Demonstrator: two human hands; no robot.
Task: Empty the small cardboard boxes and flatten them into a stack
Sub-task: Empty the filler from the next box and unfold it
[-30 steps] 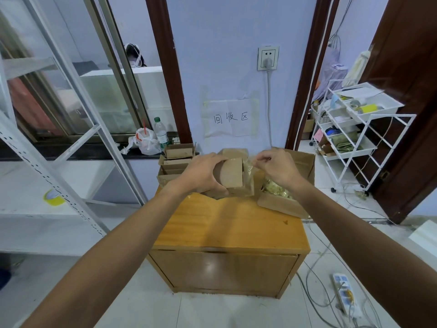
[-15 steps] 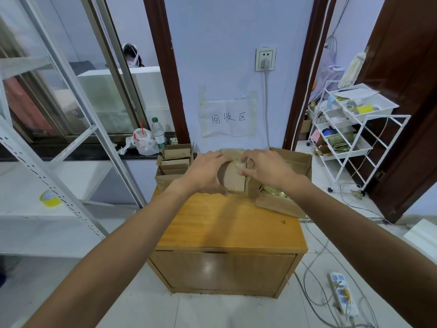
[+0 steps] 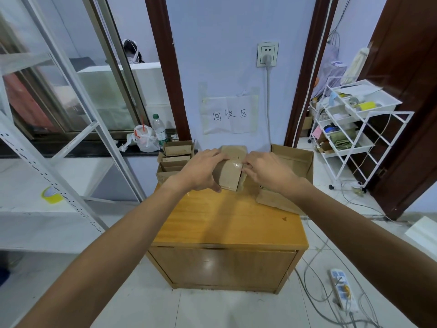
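**One box in hand, more waiting**

Head view: the left hand [image 3: 203,170] wraps round a small cardboard box [image 3: 229,175], held just above the back of the wooden cabinet [image 3: 227,218]. The right hand [image 3: 268,172] has its curled fingers closed on the box's right end, where clear tape shines. The box keeps its full shape, so I judge it not yet flattened. Behind the left hand a cluster of small open boxes [image 3: 176,156] stands upright, apparently waiting. No flat stack shows. A large open carton [image 3: 292,159] sits to the right. The right hand hides the carton's inside, and I cannot tell whether the held box is empty.
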